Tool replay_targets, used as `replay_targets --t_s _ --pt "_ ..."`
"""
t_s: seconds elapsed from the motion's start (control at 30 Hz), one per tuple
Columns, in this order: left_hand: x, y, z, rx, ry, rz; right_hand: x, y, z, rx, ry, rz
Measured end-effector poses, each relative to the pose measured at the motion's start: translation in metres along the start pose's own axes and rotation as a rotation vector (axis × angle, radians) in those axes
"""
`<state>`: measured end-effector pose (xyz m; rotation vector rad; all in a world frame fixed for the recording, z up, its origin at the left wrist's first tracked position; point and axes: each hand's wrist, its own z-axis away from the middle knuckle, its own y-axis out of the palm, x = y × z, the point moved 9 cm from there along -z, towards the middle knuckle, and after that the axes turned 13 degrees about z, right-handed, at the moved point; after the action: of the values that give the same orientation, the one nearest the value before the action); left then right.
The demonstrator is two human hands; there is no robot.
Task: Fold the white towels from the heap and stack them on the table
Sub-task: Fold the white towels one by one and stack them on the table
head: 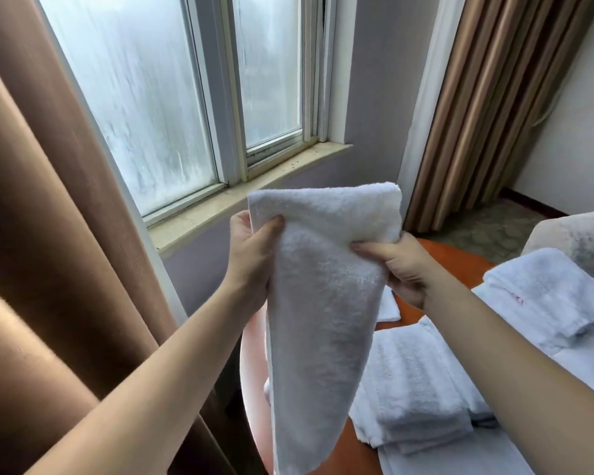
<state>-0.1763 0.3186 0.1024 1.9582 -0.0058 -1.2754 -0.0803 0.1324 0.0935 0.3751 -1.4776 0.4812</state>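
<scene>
Before the window (172,97), a towel (323,303) hangs between left hand (251,255) and right hand (403,269), above the desk (460,257) bearing folded towels (415,382) at right.

a brown curtain (31,234) hangs down the left side, just beside a window (172,97) with fogged panes in a pale frame. a beige sill (254,186) runs under the window, with dark specks near its right end. a grey-purple wall (374,80) stands between the window and a second, pleated brown curtain (487,108). patterned carpet (487,228) lies below that curtain, near a pale upholstered seat (576,234).
</scene>
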Motion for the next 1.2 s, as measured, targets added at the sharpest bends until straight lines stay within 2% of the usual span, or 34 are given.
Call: replay_targets --t_s 0.13,0.27,0.4,0.47,0.53,0.63,0.77,0.83,0.93,1.03,1.1,1.13,1.2 --pt "0.013 0.006 0.004 0.005 -0.107 -0.035 -0.002 -0.011 0.009 -0.038 0.02 -0.04" --pt "0.034 0.021 0.022 0.125 -0.295 0.019 -0.003 -0.015 0.018 -0.053 0.092 -0.141" --pt "0.035 0.048 0.034 0.338 -0.207 -0.031 0.012 -0.024 0.022 0.048 0.176 -0.235" --pt "0.033 0.067 0.038 0.385 -0.156 -0.057 0.023 -0.038 0.019 0.068 0.181 -0.224" --pt "0.035 0.085 0.036 0.377 -0.181 -0.057 0.031 -0.056 0.014 0.075 0.185 -0.202" --pt "0.067 0.103 0.03 0.34 -0.403 -0.046 0.023 -0.09 0.003 0.093 0.231 -0.124" --pt "0.145 0.104 0.036 0.241 -0.638 -0.05 -0.038 -0.141 -0.02 0.08 0.411 0.029" --pt "0.19 0.087 0.037 0.127 -0.674 -0.159 -0.077 -0.167 -0.034 -0.012 0.47 0.114" --pt "0.249 0.05 0.034 -0.027 -0.636 -0.434 -0.128 -0.194 -0.053 -0.165 0.42 0.145" --pt "0.277 0.023 0.024 -0.161 -0.582 -0.525 -0.157 -0.198 -0.067 -0.198 0.355 0.039" --pt "0.277 0.015 0.015 -0.171 -0.506 -0.735 -0.166 -0.203 -0.08 -0.208 0.334 0.009" --pt "0.269 0.017 0.011 -0.158 -0.409 -0.914 -0.17 -0.205 -0.086 -0.214 0.329 0.016" --pt "0.243 0.041 0.013 -0.082 -0.039 -1.138 -0.176 -0.208 -0.098 -0.218 0.33 0.021"
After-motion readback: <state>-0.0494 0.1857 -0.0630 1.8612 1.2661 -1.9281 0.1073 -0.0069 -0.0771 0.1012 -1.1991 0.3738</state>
